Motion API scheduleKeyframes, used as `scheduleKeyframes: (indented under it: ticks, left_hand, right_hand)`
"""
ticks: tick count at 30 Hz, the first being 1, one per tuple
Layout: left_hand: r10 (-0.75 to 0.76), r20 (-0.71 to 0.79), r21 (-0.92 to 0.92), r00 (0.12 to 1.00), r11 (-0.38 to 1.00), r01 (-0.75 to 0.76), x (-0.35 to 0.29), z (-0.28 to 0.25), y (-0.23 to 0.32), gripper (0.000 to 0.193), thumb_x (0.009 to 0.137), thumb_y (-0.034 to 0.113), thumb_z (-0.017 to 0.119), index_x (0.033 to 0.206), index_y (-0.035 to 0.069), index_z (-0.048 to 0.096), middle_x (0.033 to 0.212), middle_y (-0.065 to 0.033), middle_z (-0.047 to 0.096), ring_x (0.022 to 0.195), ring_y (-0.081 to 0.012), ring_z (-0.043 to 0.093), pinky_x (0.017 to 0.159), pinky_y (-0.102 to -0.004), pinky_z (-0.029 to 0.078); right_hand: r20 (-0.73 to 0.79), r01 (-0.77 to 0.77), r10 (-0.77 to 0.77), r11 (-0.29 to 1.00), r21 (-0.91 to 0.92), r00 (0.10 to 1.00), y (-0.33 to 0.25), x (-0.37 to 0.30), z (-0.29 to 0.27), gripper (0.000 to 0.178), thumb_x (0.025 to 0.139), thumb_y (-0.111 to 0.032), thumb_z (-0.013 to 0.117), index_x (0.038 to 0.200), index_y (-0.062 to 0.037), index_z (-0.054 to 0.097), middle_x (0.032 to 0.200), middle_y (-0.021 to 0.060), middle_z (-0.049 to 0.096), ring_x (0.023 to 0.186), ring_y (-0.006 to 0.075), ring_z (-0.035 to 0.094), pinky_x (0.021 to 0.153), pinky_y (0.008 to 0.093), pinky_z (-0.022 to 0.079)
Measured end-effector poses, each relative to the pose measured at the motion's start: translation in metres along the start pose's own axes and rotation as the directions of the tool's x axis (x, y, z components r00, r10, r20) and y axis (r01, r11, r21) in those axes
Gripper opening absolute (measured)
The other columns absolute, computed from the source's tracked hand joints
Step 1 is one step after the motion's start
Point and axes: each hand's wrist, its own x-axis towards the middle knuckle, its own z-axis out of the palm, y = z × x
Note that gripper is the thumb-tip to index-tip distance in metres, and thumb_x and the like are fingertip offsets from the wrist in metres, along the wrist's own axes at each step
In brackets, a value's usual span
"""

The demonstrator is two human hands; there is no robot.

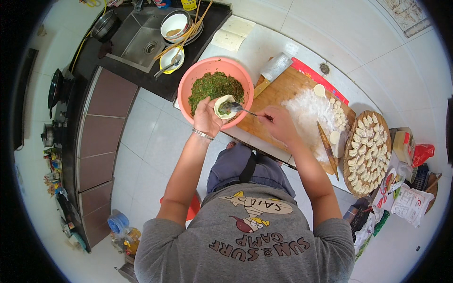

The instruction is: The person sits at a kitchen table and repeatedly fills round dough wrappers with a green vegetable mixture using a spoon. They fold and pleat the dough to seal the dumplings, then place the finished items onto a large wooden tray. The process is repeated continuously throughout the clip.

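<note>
My left hand [208,116] holds a round dumpling wrapper [218,105] over the near side of a pink basin [239,71]. Green chopped filling [214,87] lies in the basin, and a little of it sits on the wrapper. In my right hand [279,123] is a metal spoon [235,107], its bowl against the filling on the wrapper. Under my right forearm is a wooden cutting board [273,101] dusted with flour [306,113]. On it lie a tapered rolling pin [327,148], small dough pieces [339,114] and flat wrappers [320,90].
A cleaver [277,67] rests across the board's far left corner, beside the basin. Right of the board, a round tray [347,162] bears many folded dumplings [365,153]. Stacked bowls [174,22] with chopsticks [194,29] stand by the sink [141,42], far left.
</note>
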Motion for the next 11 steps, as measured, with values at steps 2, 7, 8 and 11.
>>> scheduleKeyframes:
  ticks: [2, 7, 8, 11]
  left_hand:
    - [0.008, 0.003, 0.028, 1.000, 1.000, -0.008, 0.002, 0.000, -0.001, 0.059, 0.097, 0.036, 0.025, 0.129, -0.012, 0.041, 0.128, -0.0225, 0.053, 0.119, -0.0346, 0.052, 0.104, -0.0472, 0.040]
    - [0.025, -0.082, 0.038, 0.996, 0.999, -0.022, 0.004, -0.008, -0.007, 0.052, 0.097, 0.035, 0.030, 0.121, -0.008, 0.047, 0.120, -0.0223, 0.057, 0.112, -0.0336, 0.057, 0.100, -0.0486, 0.043]
    - [0.025, -0.091, 0.033, 0.996, 0.999, -0.022, 0.004, -0.011, -0.007, 0.052, 0.097, 0.035, 0.030, 0.121, -0.008, 0.047, 0.120, -0.0223, 0.057, 0.112, -0.0339, 0.057, 0.100, -0.0487, 0.043]
    - [0.055, -0.093, 0.030, 0.994, 0.998, -0.053, 0.000, -0.011, -0.007, 0.053, 0.097, 0.036, 0.031, 0.122, -0.009, 0.046, 0.120, -0.0221, 0.057, 0.112, -0.0356, 0.056, 0.100, -0.0490, 0.043]
  right_hand:
    - [0.045, -0.135, 0.135, 0.991, -0.005, 0.990, -0.005, 0.003, 0.001, 0.012, 0.079, -0.011, 0.061, 0.082, -0.0008, 0.067, 0.074, 0.0162, 0.063, 0.066, 0.0314, 0.061, 0.059, 0.0399, 0.046]
    - [0.050, -0.190, 0.195, 0.978, -0.087, 0.980, -0.008, 0.006, 0.003, 0.012, 0.077, -0.010, 0.060, 0.079, 0.0003, 0.067, 0.076, 0.0188, 0.064, 0.067, 0.0357, 0.062, 0.062, 0.0431, 0.048]
    - [0.044, -0.176, 0.182, 0.978, -0.112, 0.982, -0.011, 0.006, 0.002, 0.012, 0.076, -0.010, 0.060, 0.079, 0.0000, 0.067, 0.076, 0.0188, 0.064, 0.069, 0.0359, 0.062, 0.063, 0.0433, 0.049]
    - [-0.075, -0.151, 0.139, 0.970, -0.191, 0.987, -0.010, 0.002, 0.006, 0.011, 0.075, -0.011, 0.063, 0.079, -0.0018, 0.068, 0.073, 0.0160, 0.064, 0.066, 0.0256, 0.064, 0.062, 0.0380, 0.049]
